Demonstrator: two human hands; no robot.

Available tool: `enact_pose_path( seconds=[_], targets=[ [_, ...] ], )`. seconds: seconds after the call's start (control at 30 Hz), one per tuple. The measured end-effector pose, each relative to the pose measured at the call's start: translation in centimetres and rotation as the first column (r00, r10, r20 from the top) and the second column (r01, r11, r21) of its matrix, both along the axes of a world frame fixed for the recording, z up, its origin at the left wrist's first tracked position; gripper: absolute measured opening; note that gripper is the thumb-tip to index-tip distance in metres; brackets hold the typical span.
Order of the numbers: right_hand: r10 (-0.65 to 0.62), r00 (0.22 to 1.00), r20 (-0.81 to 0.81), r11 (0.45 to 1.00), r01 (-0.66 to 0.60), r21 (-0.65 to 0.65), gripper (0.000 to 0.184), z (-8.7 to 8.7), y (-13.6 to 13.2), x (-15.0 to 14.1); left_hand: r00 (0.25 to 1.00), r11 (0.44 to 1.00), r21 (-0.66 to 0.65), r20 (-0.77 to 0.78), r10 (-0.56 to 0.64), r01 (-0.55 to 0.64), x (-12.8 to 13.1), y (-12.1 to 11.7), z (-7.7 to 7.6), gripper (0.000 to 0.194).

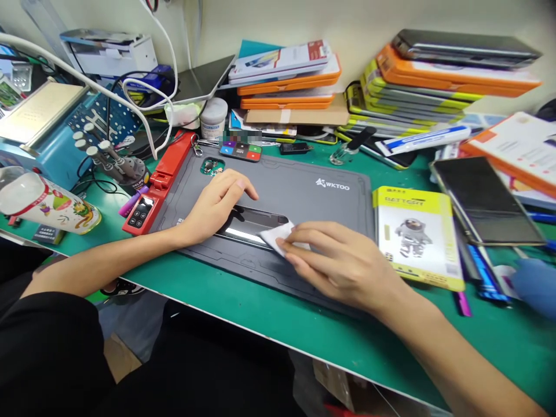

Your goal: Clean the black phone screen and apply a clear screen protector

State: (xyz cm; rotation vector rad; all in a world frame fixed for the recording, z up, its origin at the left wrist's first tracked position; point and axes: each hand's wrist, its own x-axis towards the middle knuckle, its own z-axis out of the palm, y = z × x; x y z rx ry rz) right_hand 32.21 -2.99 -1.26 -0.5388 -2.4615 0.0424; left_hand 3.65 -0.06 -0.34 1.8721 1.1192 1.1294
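Observation:
A dark smartphone (249, 233) lies flat on a grey work mat (330, 211), its glossy surface reflecting a bright strip of light. My left hand (217, 205) is over the phone's left end, fingers curled and gripping it; the hand hides that end. In the closed fingers of my right hand (343, 258) is a folded white wipe (275, 234), touching the phone's right end. Beside the mat's left edge is a red device (150, 200) with a small button panel. Small screws and parts sit in the mat's round recess (212, 167).
A yellow battery box (417, 234) lies right of the mat, near another dark phone (486, 200). Orange boxes (289, 90) are stacked at the back. A drink cup (52, 202) leans at the left, below a white cable (78, 72). The green table's front edge (256, 333) is close.

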Motion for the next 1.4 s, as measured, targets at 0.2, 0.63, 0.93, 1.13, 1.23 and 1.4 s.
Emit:
enact_pose_path(
  seconds=[0.2,0.63,0.93,1.13,1.23,1.4],
  targets=[
    [-0.043,0.999,0.015,0.998,0.042,0.041,0.021,0.3,-0.1,-0.5,1.000,1.000,0.011,-0.014,0.022,-0.022,0.0,0.2,0.1,0.045],
    [-0.028,0.997,0.074,0.999,0.025,0.044,0.021,1.0,0.8,0.4,1.000,1.000,0.012,0.014,0.010,-0.010,0.1,0.5,0.2,0.045],
    [0.043,0.996,0.084,0.999,-0.041,-0.025,0.029,-0.1,-0.8,-1.6,1.000,1.000,0.007,0.022,0.009,-0.009,0.3,0.6,0.1,0.048],
    [0.026,0.994,0.106,0.998,-0.032,0.058,0.028,0.2,-0.7,-3.0,0.999,1.000,-0.011,0.036,0.010,-0.010,0.4,0.8,-0.1,0.048],
    [0.021,0.995,0.097,0.999,-0.025,0.035,0.023,0.8,-0.1,-1.3,0.999,1.000,-0.012,0.041,0.022,-0.022,0.5,0.7,-0.1,0.047],
    [0.085,0.994,0.069,0.996,-0.083,-0.030,0.036,0.2,0.6,-0.9,0.998,1.000,-0.013,0.055,0.013,-0.012,0.5,0.5,-0.2,0.048]
  ],
)
